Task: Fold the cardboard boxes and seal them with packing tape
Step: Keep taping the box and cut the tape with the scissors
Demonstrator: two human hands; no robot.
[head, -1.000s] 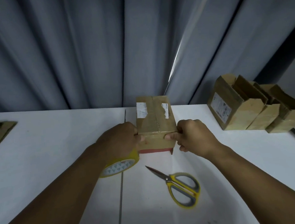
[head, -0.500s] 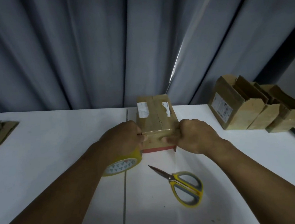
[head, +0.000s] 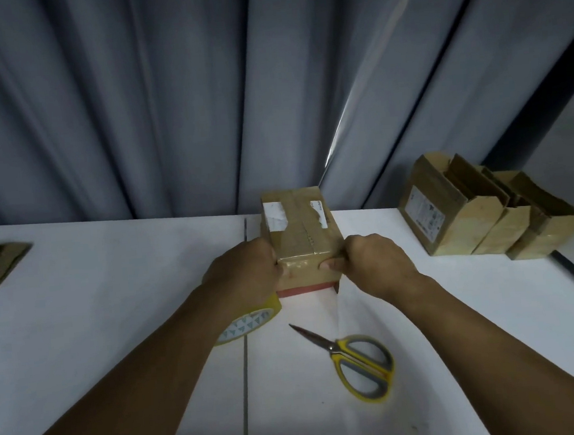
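Cardboard box [head: 301, 236] on table [head: 112, 282], mid-width, near curtain [head: 167, 106]. Left hand [head: 245, 272] grips near left corner. Right hand [head: 375, 262] grips right corner, thumb flat on front face. Likely pressing tape over edge, bracing box. Tape roll [head: 252, 323] half hidden under left wrist. Scissors [head: 358, 359] nearer person. Finished boxes [head: 468, 223] well apart right; room to slide leftward.
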